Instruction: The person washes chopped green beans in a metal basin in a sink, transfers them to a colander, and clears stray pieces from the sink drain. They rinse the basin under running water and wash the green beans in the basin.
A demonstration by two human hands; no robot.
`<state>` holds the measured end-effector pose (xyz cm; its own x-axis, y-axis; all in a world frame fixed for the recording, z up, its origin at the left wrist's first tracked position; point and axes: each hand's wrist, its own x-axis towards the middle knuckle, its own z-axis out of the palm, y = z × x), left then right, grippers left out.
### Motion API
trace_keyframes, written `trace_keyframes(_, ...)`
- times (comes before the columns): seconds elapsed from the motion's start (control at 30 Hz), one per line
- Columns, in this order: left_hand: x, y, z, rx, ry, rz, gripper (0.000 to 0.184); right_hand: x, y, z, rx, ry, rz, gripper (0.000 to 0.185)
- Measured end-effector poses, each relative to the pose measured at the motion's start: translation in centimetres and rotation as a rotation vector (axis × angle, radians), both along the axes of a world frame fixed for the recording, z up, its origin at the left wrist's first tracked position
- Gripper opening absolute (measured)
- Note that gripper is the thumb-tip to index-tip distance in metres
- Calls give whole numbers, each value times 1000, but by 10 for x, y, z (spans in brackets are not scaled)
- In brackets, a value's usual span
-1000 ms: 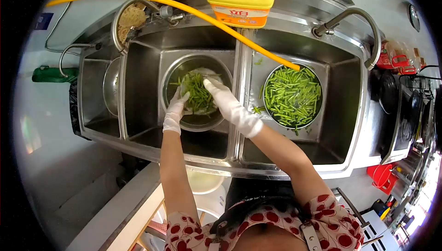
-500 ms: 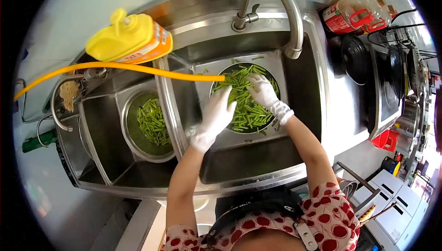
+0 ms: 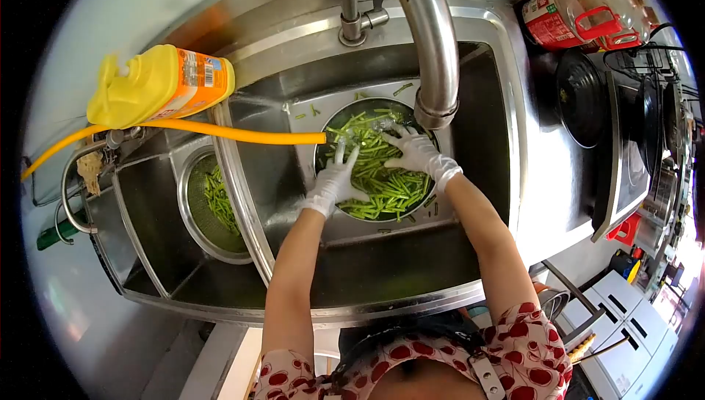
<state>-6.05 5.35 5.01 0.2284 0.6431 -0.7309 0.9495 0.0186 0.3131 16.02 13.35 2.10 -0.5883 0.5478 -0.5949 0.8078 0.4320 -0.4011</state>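
Observation:
Cut green beans (image 3: 393, 194) float in a round basin (image 3: 321, 159) of water in the right sink. My left hand (image 3: 336, 181), in a white glove, is at the basin's left side with fingers spread among the beans. At the upper right of the basin, my right hand (image 3: 418, 153), also gloved, has its fingers apart and touches the beans. Between and above them the yellow hose (image 3: 272, 137) ends over the basin's left rim, and the water there is rippling. More beans (image 3: 218, 198) lie in a strainer bowl (image 3: 192, 216) in the middle sink.
A curved faucet (image 3: 435, 48) hangs over the basin's upper right. A yellow detergent jug (image 3: 165, 86) stands behind the sinks at left. Plastic bottles (image 3: 551, 20) and a black pan lid (image 3: 582, 99) are on the right. Bean pieces are scattered on the sink floor.
Both hands were at the strainer bowl, then moved right to the bean basin, where my left hand has lowered among the beans. The view has shifted right and closer to the right sink.

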Motion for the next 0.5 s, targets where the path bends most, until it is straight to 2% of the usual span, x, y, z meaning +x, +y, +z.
trace_keyframes(0.1,18,-16,10,-2,66,-73,131,15,-19,1,16,21,9,94)
trace_keyframes(0.23,37,-35,-4,37,134,8,116,12,-44,25,116,-90,129,104)
trace_keyframes(0.27,40,-38,-12,36,144,43,111,11,-49,24,136,-74,102,99)
trace_keyframes(0.37,47,-54,-49,154,103,327,91,10,-62,-11,123,-22,-89,89)
trace_keyframes(0.4,50,-54,-43,172,13,503,77,7,-69,-21,168,50,-263,79)
trace_keyframes(0.43,52,-54,-49,154,-128,650,78,-1,-71,-21,125,132,-444,73)
trace_keyframes(0.5,55,-54,-72,115,-416,938,80,-2,-80,-98,-247,425,-797,69)
